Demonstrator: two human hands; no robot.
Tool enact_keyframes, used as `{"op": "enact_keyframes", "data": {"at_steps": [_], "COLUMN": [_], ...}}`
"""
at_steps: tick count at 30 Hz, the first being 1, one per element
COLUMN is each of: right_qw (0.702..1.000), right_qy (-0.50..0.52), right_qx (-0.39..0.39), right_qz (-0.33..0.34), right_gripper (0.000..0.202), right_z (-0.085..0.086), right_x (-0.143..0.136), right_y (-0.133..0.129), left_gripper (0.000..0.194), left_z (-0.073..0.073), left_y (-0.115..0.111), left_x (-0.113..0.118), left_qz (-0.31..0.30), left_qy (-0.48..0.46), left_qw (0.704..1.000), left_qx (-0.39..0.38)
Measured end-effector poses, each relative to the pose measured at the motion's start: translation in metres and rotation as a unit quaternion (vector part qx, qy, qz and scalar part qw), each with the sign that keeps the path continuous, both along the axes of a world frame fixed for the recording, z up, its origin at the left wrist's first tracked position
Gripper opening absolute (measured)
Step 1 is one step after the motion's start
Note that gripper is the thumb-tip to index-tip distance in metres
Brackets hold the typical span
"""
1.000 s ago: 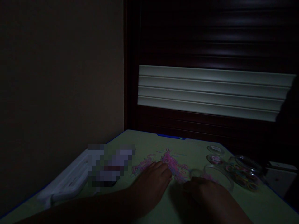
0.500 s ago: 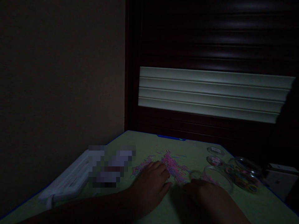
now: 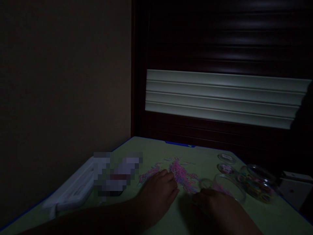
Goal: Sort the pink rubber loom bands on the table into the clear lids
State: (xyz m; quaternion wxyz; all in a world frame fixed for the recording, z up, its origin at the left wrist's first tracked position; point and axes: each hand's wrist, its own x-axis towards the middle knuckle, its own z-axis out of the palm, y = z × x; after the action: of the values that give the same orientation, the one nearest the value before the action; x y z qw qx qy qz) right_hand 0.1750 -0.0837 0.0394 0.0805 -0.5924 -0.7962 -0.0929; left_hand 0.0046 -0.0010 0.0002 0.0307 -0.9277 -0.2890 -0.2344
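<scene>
A loose pile of small pink, purple and bluish elastic bands lies spread on the pale green table. My left hand rests at the near left side of this pile, fingers bent and close together; whatever is under them is hidden. To its right, my right hand is curled low over the table, its fingertips in shadow. Just behind it a clear round container appears to lie on its side, with some pink bands in it. Whether my right hand touches the container I cannot tell.
A clear jar of coloured hair ties stands at the right, beside two small round lids or tubs. On the left lie a white power strip and a blurred-out object. A wall and a dark slatted panel border the table.
Both hands keep nearly the same place, their fingers shifting only slightly. The pile and containers look unchanged; the whole view has moved a little.
</scene>
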Motion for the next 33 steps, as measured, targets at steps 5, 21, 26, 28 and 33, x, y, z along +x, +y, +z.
{"op": "enact_keyframes", "data": {"at_steps": [5,21,26,28,33], "right_qw": [1.000,1.000,1.000,1.000,1.000], "right_qy": [-0.008,0.006,0.002,0.008,0.017], "right_qx": [-0.019,-0.020,-0.010,-0.004,-0.014], "right_qz": [-0.007,0.011,0.017,0.020,0.015], "right_gripper": [0.026,0.024,0.023,0.022,0.020], "right_z": [0.0045,0.0055,0.0057,0.0063,0.0051], "right_x": [-0.0021,-0.0028,-0.0031,-0.0032,-0.0031], "right_y": [-0.0006,-0.0030,-0.0031,-0.0035,-0.0028], "left_gripper": [0.010,0.018,0.016,0.016,0.016], "left_z": [0.0002,0.0013,0.0010,0.0013,0.0015], "left_y": [0.0012,0.0014,0.0014,0.0013,-0.0001], "left_x": [0.0004,0.0017,0.0032,0.0033,0.0023], "left_qz": [0.002,0.019,0.012,0.012,0.017], "left_qy": [-0.004,0.011,0.030,0.029,0.024], "left_qw": [1.000,1.000,0.999,0.999,1.000], "left_qx": [-0.004,0.003,0.024,0.023,0.012]}}
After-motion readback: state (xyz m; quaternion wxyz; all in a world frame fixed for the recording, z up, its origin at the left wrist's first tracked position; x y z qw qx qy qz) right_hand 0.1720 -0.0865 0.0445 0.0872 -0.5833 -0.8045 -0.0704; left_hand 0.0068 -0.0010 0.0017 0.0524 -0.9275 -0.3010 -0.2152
